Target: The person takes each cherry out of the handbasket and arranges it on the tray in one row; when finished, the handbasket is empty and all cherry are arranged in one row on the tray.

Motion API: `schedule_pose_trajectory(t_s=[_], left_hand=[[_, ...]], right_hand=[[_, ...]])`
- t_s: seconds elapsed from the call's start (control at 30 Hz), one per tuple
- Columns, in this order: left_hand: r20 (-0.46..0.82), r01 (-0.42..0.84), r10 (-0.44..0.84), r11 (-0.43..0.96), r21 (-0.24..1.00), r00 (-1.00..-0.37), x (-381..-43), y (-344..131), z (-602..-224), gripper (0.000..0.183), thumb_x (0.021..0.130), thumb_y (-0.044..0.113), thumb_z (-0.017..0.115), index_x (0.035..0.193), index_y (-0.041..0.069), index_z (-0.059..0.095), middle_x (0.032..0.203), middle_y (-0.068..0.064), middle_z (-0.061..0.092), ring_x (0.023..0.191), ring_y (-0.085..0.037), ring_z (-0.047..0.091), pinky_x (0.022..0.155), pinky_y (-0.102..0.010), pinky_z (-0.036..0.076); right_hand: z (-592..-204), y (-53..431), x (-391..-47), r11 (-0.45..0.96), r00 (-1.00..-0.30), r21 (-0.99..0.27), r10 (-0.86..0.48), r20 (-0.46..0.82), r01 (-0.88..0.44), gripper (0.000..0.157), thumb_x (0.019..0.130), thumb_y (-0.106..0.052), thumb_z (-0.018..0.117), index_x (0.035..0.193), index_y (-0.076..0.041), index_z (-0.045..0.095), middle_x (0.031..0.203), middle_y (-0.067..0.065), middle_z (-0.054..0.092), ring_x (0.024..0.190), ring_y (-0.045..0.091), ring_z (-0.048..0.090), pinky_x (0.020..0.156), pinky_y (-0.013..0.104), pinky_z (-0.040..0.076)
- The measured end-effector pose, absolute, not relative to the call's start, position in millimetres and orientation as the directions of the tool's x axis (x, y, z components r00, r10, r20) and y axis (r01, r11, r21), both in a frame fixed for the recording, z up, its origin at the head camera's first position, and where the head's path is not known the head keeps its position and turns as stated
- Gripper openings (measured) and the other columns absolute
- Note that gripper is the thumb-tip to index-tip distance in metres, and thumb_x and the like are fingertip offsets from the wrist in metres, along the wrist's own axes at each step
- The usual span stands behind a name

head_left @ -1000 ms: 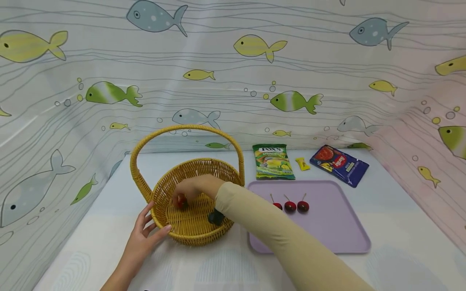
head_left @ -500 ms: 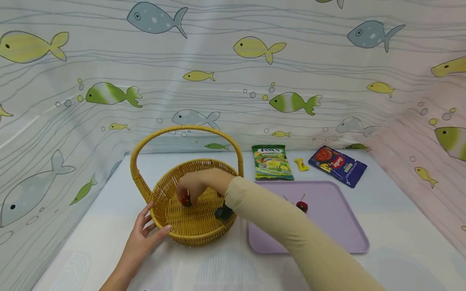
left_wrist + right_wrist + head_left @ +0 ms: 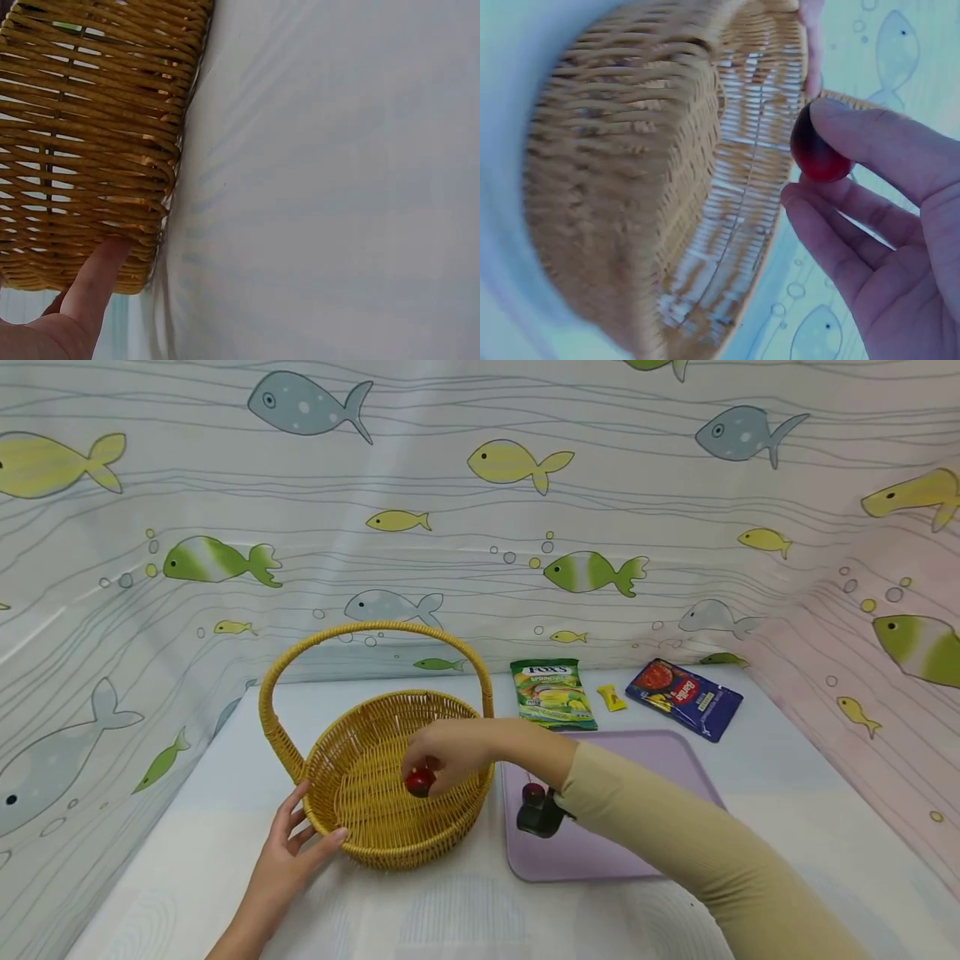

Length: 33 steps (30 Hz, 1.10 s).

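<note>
My right hand (image 3: 450,753) pinches a dark red cherry (image 3: 821,146) between thumb and fingers, above the right part of the wicker basket (image 3: 367,793). In the right wrist view that hand (image 3: 889,202) has the cherry at its fingertips, beside the basket's rim. My left hand (image 3: 288,852) touches the basket's near left side, its thumb and fingers spread along rim and wall. In the left wrist view a straight digit (image 3: 97,277) presses on the woven wall. Another cherry (image 3: 533,793) lies on the purple tray (image 3: 592,860), which my right forearm partly covers.
Behind the tray lie a green Fox's candy bag (image 3: 555,693), a small yellow wrapped candy (image 3: 611,697) and a blue Barilla pouch (image 3: 684,697). The basket's tall handle (image 3: 375,627) arches over it. A fish-patterned curtain (image 3: 450,552) closes off the back and sides.
My right hand has moved rightward from the basket's left interior toward its right rim, the cherry still pinched. The forearm now covers more of the tray. The left hand stays at the basket.
</note>
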<state>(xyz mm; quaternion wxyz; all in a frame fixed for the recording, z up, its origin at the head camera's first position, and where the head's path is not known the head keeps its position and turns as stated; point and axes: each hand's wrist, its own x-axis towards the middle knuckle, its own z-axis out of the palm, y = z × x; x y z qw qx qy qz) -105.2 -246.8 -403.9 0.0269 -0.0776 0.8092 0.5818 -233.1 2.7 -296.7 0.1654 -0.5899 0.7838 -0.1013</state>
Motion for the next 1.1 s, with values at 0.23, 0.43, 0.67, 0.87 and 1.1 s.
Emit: schedule_pose_trajectory(t_s=[0.23,0.43,0.67,0.87,1.1], left_hand=[[-0.128,-0.149,-0.086,0.318,0.936,-0.988,-104,-248,-402,0.090,0.090,0.026,0.064,0.150,0.028,-0.003,0.148,-0.026,0.009,0.132,-0.043,0.024,0.085,-0.027,0.042],[-0.128,-0.150,-0.089,0.323,0.934,-0.988,-105,-247,-402,0.090,0.090,0.025,0.064,0.150,0.028,-0.002,0.148,-0.026,0.008,0.131,-0.044,0.025,0.085,-0.026,0.042],[-0.140,-0.162,-0.091,0.318,0.934,-0.986,-106,-249,-405,0.091,0.089,0.025,0.064,0.150,0.029,-0.003,0.148,-0.026,0.008,0.131,-0.044,0.025,0.085,-0.025,0.042],[-0.134,-0.156,-0.091,0.318,0.935,-0.987,-105,-251,-406,0.090,0.090,0.025,0.064,0.150,0.029,-0.003,0.149,-0.025,0.008,0.131,-0.044,0.025,0.084,-0.025,0.042],[-0.131,-0.151,-0.084,0.314,0.938,-0.988,-105,-250,-406,0.089,0.090,0.026,0.063,0.150,0.028,-0.003,0.149,-0.025,0.007,0.132,-0.044,0.024,0.085,-0.027,0.042]], right_hand=[[-309,60,-219,0.301,-0.303,-0.378,-0.951,-0.055,-0.875,0.032,0.084,-0.018,0.071,0.115,-0.012,0.064,0.102,-0.005,0.056,0.087,0.007,0.052,0.075,0.017,0.042],[-325,109,-213,0.361,-0.392,-0.422,-0.920,-0.013,-0.832,0.031,0.083,-0.020,0.071,0.113,-0.015,0.065,0.098,-0.011,0.055,0.088,0.009,0.053,0.077,0.022,0.044],[-345,158,-207,0.491,-0.546,-0.508,-0.837,-0.048,-0.708,0.030,0.083,-0.018,0.072,0.112,-0.018,0.065,0.098,-0.014,0.057,0.090,0.011,0.055,0.080,0.034,0.048],[-357,194,-206,0.545,-0.632,-0.529,-0.775,-0.020,-0.651,0.032,0.081,-0.013,0.073,0.112,-0.016,0.065,0.097,-0.014,0.058,0.087,0.019,0.057,0.077,0.036,0.048],[-376,237,-204,0.543,-0.684,-0.541,-0.725,0.085,-0.642,0.034,0.080,-0.011,0.073,0.112,-0.014,0.064,0.101,-0.009,0.060,0.087,0.012,0.057,0.074,0.033,0.049]])
